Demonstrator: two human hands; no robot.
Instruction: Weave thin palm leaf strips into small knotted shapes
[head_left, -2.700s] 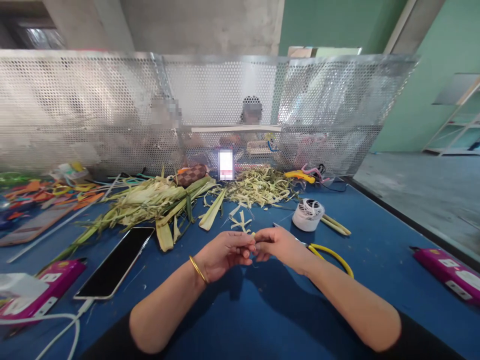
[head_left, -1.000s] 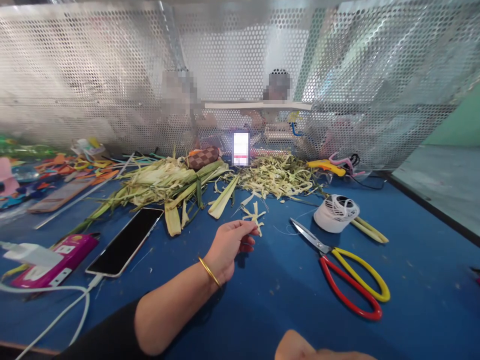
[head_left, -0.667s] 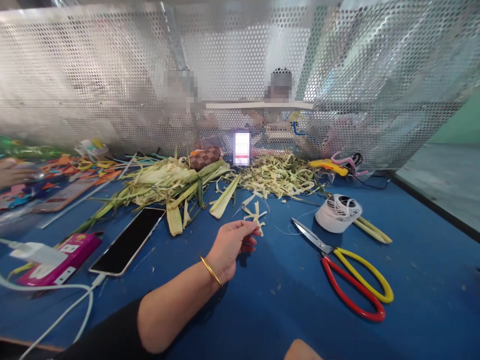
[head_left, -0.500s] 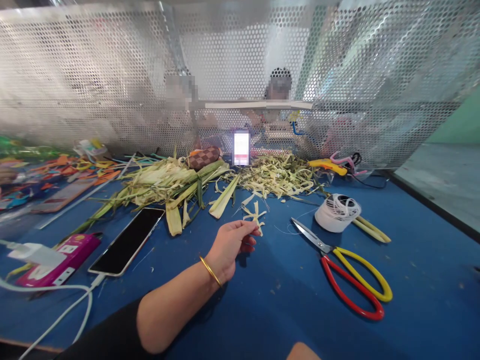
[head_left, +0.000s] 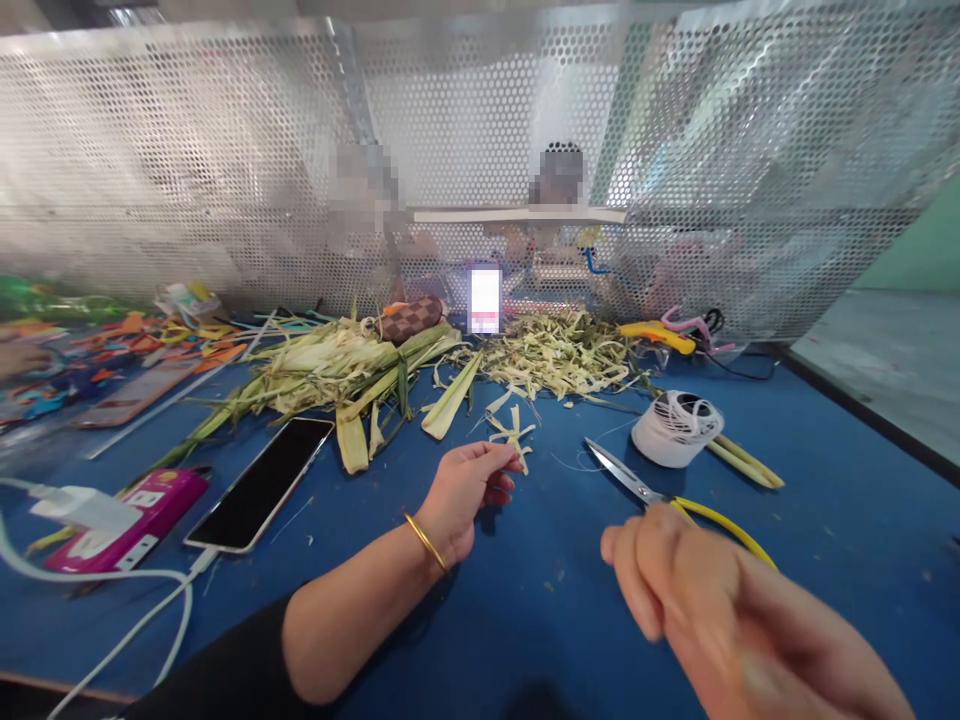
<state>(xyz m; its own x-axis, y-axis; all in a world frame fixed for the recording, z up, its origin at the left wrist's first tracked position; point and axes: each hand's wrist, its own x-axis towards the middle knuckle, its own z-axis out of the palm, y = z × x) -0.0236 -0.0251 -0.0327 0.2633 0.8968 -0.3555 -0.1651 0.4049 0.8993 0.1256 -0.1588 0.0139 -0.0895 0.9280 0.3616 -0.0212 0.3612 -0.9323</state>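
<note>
In the head view, the cross of pale strips (head_left: pixel 514 434) lies on the blue desk (head_left: pixel 495 605), just ahead of the left hand (head_left: pixel 466 500); its arms splay in several directions, so it has no clear long axis. The left hand's thumb and forefinger are pressed together at the tips, right by its nearer end, though whether a strip or thread is caught between them cannot be told. The scissors (head_left: pixel 630 482) lie well to the right of those fingers, blades together, long axis slanting so that the points aim away and leftward, towards the strips, and the handles come back rightward. The right hand (head_left: pixel 720 590) is much the nearer one to them: blurred and close to the camera, its fingers curled, it covers most of the handles from view. Whether it touches them, or pinches anything, cannot be told. Just beyond the blades, to the right, stands the white spool of thread (head_left: pixel 671 445).
</note>
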